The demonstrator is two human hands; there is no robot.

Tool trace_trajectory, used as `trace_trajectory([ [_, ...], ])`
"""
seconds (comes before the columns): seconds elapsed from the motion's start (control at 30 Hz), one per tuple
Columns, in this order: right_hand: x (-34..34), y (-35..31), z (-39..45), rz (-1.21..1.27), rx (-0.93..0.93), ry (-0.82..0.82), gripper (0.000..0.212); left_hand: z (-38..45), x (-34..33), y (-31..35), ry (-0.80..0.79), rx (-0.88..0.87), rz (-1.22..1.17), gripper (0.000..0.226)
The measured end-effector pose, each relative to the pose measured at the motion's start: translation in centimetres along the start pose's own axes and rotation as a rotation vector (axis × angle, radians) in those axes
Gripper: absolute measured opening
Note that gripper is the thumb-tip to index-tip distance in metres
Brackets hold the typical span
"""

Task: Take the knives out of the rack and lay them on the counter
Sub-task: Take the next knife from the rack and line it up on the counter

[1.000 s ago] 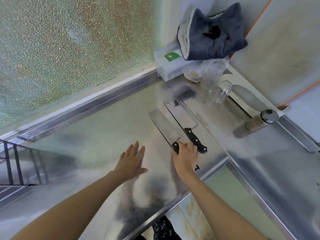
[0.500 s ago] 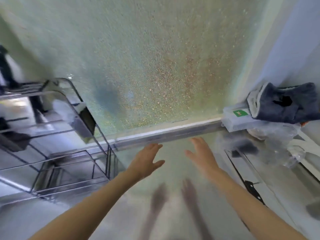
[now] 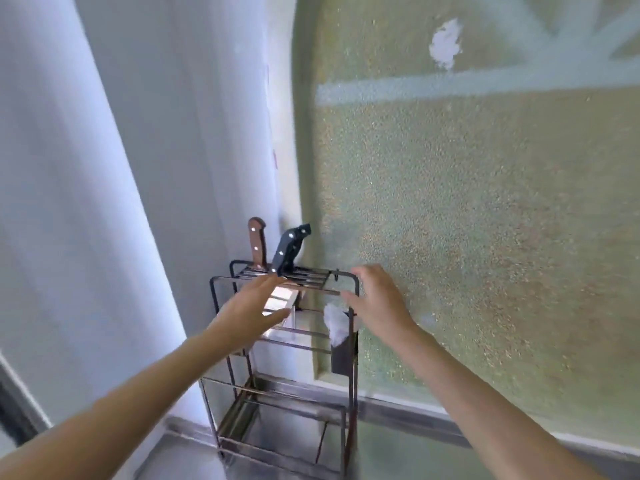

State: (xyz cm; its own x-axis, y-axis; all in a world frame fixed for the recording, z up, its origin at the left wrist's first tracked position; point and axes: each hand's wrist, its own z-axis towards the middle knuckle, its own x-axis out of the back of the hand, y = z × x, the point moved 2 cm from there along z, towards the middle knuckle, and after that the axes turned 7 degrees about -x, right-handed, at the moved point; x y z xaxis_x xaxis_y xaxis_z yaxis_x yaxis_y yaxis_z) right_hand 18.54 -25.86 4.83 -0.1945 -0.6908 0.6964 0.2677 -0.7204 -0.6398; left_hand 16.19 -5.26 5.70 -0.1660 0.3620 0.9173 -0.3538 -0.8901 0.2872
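A dark wire rack (image 3: 284, 358) stands on the steel counter (image 3: 381, 459) in the corner by the wall. Two knives stick up from its top slots: one with a brown wooden handle (image 3: 257, 244) and one with a black riveted handle (image 3: 289, 249) tilted to the right. My left hand (image 3: 252, 311) is open in front of the rack's top, its fingertips just under the black handle. My right hand (image 3: 375, 299) is open at the rack's upper right corner, fingers spread and holding nothing. The knife blades are hidden inside the rack.
A small dark holder (image 3: 343, 355) with white crumpled plastic (image 3: 334, 322) hangs on the rack's right side. A white wall (image 3: 138, 168) is at the left and frosted glass (image 3: 485, 220) behind. A pale board (image 3: 280, 299) sits inside the rack.
The view swung left from the two cleavers lying on the counter to the rack. My right hand let go of a cleaver handle and both hands rose to the rack's top.
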Motion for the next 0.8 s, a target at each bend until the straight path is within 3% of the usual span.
trace_trajectory([
  [0.1,-1.8,-4.0,3.2,0.032,0.030,-0.043,0.046,0.3,1.7,-3.0,0.031,0.082,-0.020,0.056],
  [0.23,-4.5,-7.8,6.8,0.290,-0.135,-0.097,0.036,0.7,2.6,-5.5,0.051,0.114,-0.064,0.056],
  [0.4,-7.2,-9.3,9.2,0.381,-0.246,0.013,0.041,1.2,2.8,-7.3,0.035,0.148,-0.135,0.044],
  [0.53,-6.0,-10.2,9.4,0.459,-0.262,0.034,0.027,1.6,2.7,-7.1,0.031,0.280,-0.475,0.026],
  [0.8,2.7,-11.6,8.4,0.757,-0.153,0.134,0.015,4.9,2.9,-3.2,0.078,0.461,-0.996,0.050],
])
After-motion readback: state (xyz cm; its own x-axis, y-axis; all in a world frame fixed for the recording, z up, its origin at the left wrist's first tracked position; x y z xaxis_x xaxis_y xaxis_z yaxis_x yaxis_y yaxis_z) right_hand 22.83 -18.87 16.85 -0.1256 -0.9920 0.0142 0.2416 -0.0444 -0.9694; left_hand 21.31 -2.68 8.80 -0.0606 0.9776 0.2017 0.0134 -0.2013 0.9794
